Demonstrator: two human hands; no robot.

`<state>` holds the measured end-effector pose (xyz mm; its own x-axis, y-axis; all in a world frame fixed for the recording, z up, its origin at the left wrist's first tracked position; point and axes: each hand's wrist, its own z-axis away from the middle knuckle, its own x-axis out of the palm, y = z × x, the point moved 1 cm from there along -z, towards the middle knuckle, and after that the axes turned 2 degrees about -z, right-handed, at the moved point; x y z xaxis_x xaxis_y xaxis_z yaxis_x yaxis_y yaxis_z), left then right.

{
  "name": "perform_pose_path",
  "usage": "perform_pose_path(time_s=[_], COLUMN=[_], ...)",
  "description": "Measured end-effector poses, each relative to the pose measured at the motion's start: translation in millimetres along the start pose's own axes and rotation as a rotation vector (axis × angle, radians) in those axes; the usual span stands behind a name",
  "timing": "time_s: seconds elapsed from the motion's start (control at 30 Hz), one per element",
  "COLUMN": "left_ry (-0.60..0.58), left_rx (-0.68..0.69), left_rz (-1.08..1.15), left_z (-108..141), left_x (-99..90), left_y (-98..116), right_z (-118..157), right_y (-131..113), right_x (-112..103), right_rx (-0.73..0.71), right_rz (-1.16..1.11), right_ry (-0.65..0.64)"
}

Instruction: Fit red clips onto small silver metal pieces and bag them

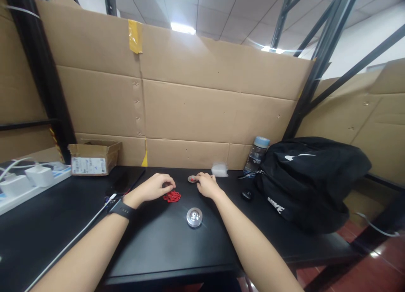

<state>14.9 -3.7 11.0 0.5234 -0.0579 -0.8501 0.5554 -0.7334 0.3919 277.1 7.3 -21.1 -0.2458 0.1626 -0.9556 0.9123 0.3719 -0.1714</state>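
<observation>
My left hand [156, 186] hovers with curled fingers just above and left of a heap of red cord [172, 196]. A gap shows between its thumb and fingers, and nothing is visible in it. My right hand [207, 185] has its fingertips at the right edge of a small round disc [191, 179] with a red spot on it; the fingers partly hide that disc. A shiny, round, silvery piece [194, 217] with a raised centre lies on the black table [158, 245], nearer to me and between my forearms.
A white, crumpled-looking packet [219, 170] lies behind my right hand. To the right are a black mouse [247, 194], a blue-capped bottle [257, 155] and a black backpack [310, 182]. At left stand a cardboard box [95, 157] and a power strip [34, 188]; a white cable [76, 237] crosses the table.
</observation>
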Motion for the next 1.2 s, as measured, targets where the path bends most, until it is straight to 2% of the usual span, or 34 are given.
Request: perform_pose_path(time_s=[0.23,0.37,0.43,0.53,0.63,0.7,0.83,0.97,1.07,1.2], left_ry=[-0.013,0.026,0.073,0.107,0.032,-0.041,-0.095,-0.149,-0.183,-0.154], left_rx=[0.018,-0.004,-0.035,-0.059,-0.031,-0.036,-0.094,-0.109,-0.098,-0.084], left_rz=[0.000,0.004,0.016,0.104,0.232,0.361,0.623,0.733,0.732,0.604], left_z=[0,-1,-2,-3,-4,-5,-6,-4,-4,-5], left_x=[3.2,3.5,1.8,0.2,4.0,8.7,13.5,12.2,12.2,13.3], left_y=[5,3,4,10,23,33,44,46,45,42], right_z=[-3,-7,-8,-6,0,4,10,12,12,11], right_y=[5,6,5,0,-8,-14,-24,-29,-31,-31], right_x=[-1,-6,-11,-18,-27,-33,-43,-47,-47,-44], right_rx=[0.017,-0.015,-0.090,-0.214,-0.244,-0.242,-0.236,-0.260,-0.289,-0.287], right_rz=[-0.044,-0.138,-0.303,-0.687,-1.017,-1.134,-1.206,-1.231,-1.233,-1.228], right_ry=[0.061,0.137,0.149,0.012,-0.132,-0.157,-0.144,-0.140,-0.146,-0.140])
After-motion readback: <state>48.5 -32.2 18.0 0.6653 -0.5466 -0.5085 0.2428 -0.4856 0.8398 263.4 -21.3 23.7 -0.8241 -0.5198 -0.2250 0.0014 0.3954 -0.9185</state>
